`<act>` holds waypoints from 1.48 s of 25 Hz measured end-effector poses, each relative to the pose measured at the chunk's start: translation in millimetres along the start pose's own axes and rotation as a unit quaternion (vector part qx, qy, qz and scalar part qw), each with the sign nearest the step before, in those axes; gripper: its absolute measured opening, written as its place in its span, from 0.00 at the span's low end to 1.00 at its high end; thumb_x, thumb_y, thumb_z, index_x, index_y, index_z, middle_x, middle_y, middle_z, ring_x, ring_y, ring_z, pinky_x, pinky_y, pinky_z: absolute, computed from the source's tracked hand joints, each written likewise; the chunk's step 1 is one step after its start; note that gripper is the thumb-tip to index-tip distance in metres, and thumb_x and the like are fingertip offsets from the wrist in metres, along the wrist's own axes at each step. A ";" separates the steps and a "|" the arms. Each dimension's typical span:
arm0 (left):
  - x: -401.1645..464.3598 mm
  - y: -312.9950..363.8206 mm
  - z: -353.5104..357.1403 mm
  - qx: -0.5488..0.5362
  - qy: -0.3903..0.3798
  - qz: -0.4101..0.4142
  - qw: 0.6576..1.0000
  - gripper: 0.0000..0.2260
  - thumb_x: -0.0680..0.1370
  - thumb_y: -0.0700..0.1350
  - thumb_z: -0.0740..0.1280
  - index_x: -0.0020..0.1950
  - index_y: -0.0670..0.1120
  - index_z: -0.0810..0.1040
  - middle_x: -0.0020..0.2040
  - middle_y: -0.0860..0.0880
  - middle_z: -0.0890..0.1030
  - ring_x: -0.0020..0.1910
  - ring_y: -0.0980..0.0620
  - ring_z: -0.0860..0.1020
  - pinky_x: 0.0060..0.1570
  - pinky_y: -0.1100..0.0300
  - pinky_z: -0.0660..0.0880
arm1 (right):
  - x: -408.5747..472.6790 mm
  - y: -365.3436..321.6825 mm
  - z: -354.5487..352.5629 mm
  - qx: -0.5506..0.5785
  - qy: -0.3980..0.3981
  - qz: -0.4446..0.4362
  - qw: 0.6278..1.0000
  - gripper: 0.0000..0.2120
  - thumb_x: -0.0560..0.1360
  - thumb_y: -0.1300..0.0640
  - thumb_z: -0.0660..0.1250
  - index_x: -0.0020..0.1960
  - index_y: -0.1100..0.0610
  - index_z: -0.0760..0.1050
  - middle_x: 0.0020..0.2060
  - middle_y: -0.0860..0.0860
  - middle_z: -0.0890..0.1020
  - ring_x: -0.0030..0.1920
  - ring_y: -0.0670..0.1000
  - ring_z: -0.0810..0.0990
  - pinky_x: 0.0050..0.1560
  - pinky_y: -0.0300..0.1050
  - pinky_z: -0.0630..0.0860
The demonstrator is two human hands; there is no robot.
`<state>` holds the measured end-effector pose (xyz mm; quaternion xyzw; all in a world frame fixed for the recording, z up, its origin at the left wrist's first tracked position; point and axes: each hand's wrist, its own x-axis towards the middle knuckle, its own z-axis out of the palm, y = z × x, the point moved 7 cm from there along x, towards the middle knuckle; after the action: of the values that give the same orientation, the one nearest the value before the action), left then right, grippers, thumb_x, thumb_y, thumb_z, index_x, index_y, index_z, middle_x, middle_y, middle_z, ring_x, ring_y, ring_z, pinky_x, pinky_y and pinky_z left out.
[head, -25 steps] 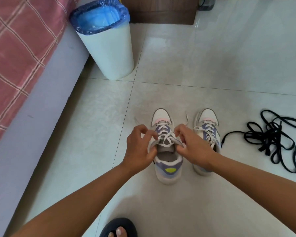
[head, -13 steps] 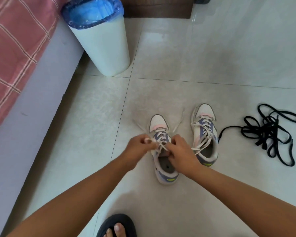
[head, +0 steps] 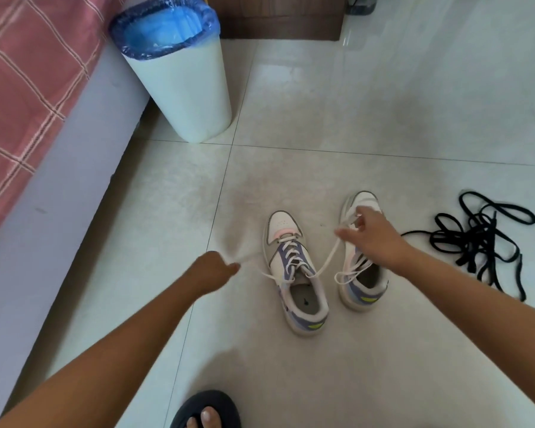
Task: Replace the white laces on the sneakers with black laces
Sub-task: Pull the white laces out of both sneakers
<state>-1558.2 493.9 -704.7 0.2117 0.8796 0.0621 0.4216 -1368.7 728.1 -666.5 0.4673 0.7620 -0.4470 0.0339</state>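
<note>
Overhead, head view | left hand (head: pixel 212 271) and right hand (head: pixel 372 234) spread wide apart, each pinching one end of the white lace (head: pixel 329 257) to draw it loose from the left sneaker (head: pixel 294 270) | right sneaker (head: pixel 360 273) alongside, still white-laced | black laces (head: pixel 482 239) heaped on tiled floor (head: pixel 321 366) right, within reach for rethreading.

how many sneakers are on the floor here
2. A white and purple sneaker sits at centre, its white lace being pulled by both hands. A matching sneaker stands right of it, partly behind the right hand.
</note>
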 end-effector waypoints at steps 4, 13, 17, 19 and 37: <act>-32.5 71.1 60.5 0.087 -0.047 0.108 0.989 0.16 0.76 0.55 0.63 0.55 0.43 0.74 0.51 0.46 0.79 0.52 0.45 0.78 0.45 0.57 0.70 | -34.2 1.1 66.7 -0.189 -0.158 -0.022 0.969 0.18 0.75 0.58 0.65 0.60 0.58 0.62 0.42 0.54 0.75 0.41 0.52 0.75 0.38 0.45 0.69; -23.1 91.6 47.9 -0.050 0.053 0.167 0.983 0.08 0.75 0.51 0.65 0.44 0.47 0.73 0.41 0.48 0.78 0.41 0.50 0.76 0.38 0.57 0.71 | -29.1 -21.8 82.6 -0.186 -0.096 -0.111 0.971 0.10 0.76 0.52 0.63 0.53 0.56 0.70 0.49 0.53 0.75 0.47 0.52 0.74 0.47 0.46 0.73; -15.0 91.9 46.9 -0.047 0.031 0.179 0.982 0.07 0.77 0.47 0.64 0.44 0.44 0.75 0.42 0.45 0.79 0.42 0.48 0.77 0.42 0.55 0.72 | -24.7 -23.8 80.0 -0.174 -0.088 -0.110 0.974 0.05 0.75 0.54 0.63 0.48 0.56 0.72 0.48 0.54 0.75 0.46 0.53 0.75 0.45 0.46 0.71; -16.0 98.7 38.1 0.183 0.108 0.231 0.950 0.08 0.79 0.49 0.61 0.48 0.46 0.75 0.47 0.46 0.79 0.47 0.47 0.78 0.48 0.54 0.69 | -22.7 -27.4 78.4 -0.191 -0.089 -0.110 0.971 0.06 0.75 0.56 0.63 0.47 0.58 0.75 0.48 0.55 0.76 0.45 0.54 0.76 0.46 0.47 0.73; 5.9 78.5 15.3 0.196 0.147 0.174 0.954 0.14 0.71 0.53 0.72 0.46 0.43 0.78 0.40 0.46 0.80 0.39 0.46 0.80 0.41 0.56 0.71 | -25.9 -27.0 89.2 -0.169 -0.125 -0.119 0.970 0.06 0.75 0.57 0.64 0.51 0.57 0.72 0.45 0.52 0.75 0.43 0.52 0.73 0.44 0.44 0.70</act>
<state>-1524.6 566.2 -696.0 0.4284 0.8762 -0.0085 0.2204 -1406.9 642.4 -690.2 0.3010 0.8665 -0.3675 0.1536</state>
